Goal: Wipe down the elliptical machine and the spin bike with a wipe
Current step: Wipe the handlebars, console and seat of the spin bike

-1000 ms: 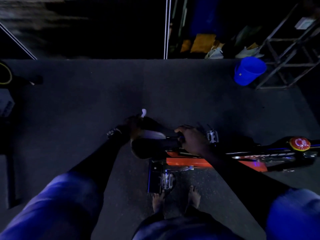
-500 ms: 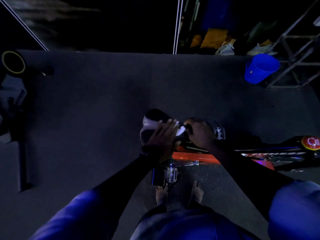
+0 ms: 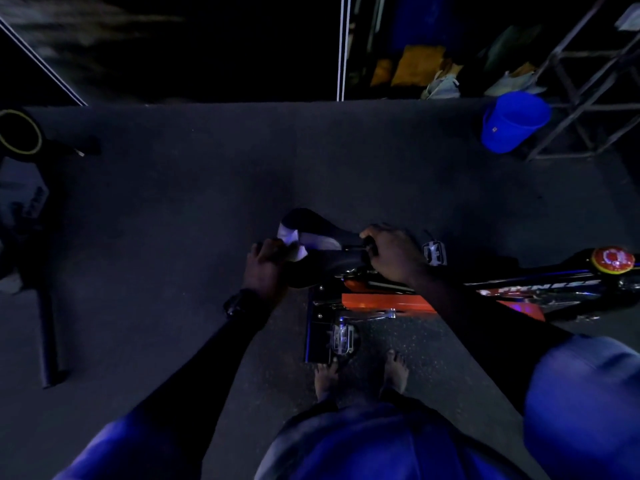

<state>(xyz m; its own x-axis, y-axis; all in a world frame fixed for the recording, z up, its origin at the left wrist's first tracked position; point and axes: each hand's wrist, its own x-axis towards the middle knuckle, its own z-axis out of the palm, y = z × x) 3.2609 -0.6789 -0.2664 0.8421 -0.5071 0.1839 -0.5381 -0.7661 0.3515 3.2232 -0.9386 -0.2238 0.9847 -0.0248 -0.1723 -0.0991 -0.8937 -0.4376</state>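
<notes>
The room is dim, and the person looks straight down at the spin bike (image 3: 398, 299), which lies across the lower middle of the view and runs off toward 3 o'clock. Its black saddle (image 3: 322, 244) sits near the centre, with the orange frame just below it at 5 o'clock. The left hand (image 3: 266, 268) is at the saddle's 9 o'clock edge, fingers curled around a pale wipe (image 3: 291, 239) and pressing it against the saddle's wide end. The right hand (image 3: 391, 254) is closed around the saddle's narrow nose at its 3 o'clock end. A dark watch (image 3: 239, 303) sits on the left wrist. One pedal (image 3: 341, 337) shows below the frame, just above the bare feet (image 3: 360, 375); another pedal (image 3: 434, 252) sits just right of the right hand. A red knob (image 3: 613, 259) caps the bike at the far right. A blue bucket (image 3: 512, 123) stands well apart at 1 o'clock, beside a metal rack (image 3: 588, 81). Another dark machine (image 3: 27, 209) stands at the 9 o'clock edge.
</notes>
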